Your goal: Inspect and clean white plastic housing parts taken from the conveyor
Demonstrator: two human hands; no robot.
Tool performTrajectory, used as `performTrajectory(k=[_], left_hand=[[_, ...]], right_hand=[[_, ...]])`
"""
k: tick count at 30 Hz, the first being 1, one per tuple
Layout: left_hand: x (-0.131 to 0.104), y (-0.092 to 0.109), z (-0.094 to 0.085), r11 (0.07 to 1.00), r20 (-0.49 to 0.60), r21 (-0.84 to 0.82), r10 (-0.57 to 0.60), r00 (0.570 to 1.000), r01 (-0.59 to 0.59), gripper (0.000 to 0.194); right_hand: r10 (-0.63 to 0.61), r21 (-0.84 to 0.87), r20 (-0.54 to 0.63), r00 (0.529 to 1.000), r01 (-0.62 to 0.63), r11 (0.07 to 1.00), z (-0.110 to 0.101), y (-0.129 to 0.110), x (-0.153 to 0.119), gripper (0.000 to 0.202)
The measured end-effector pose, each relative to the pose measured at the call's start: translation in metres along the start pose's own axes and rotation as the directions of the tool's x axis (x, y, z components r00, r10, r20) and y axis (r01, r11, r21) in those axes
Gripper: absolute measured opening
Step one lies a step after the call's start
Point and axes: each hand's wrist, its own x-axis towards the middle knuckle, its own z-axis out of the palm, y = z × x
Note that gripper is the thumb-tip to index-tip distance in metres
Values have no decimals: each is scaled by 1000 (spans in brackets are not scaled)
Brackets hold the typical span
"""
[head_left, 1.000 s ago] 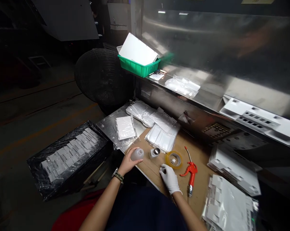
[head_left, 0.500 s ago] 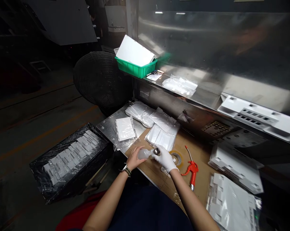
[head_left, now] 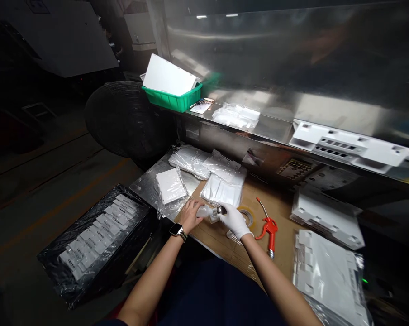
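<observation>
My bare left hand [head_left: 190,217] is closed around a small translucent white bottle [head_left: 203,211], tilted on its side with its narrow end toward my right hand. White-gloved, my right hand [head_left: 235,222] grips a small round silvery piece [head_left: 221,210] close to the bottle's narrow end. Whether the two touch I cannot tell. Both hands are over the brown cardboard [head_left: 282,215] on the table. A roll of clear tape [head_left: 248,216] lies just behind my right hand, partly hidden by it. To its right is a red air blow gun [head_left: 270,231].
White plastic sleeves [head_left: 222,189] and bagged white panels [head_left: 172,185] lie beyond my hands. Stacked white panels [head_left: 330,217] stand at right. A lined black crate [head_left: 99,235] of white parts sits at left. Above is a metal shelf [head_left: 272,124] with a green bin [head_left: 172,100]; a large fan [head_left: 130,122] stands behind.
The view has shifted, so the shelf and fan sit further left. My left wrist has turned, showing the watch face. The bottle and the silvery piece stay in my hands, close together.
</observation>
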Motion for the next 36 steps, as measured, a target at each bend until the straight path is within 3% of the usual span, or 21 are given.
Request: performTrajectory(k=[11, 23, 36], left_hand=[[15, 6, 0, 979, 78, 169, 100, 992, -112, 60], [19, 15, -2, 947, 118, 280, 127, 985, -156, 60], [29, 14, -4, 904, 107, 357, 210, 972, -234, 53]], right_hand=[[18, 43, -77, 997, -15, 999, -3, 3, -7, 41], [-8, 22, -96, 995, 10, 1000, -2, 2, -8, 39], [4, -21, -87, 996, -6, 1000, 0, 0, -3, 38]])
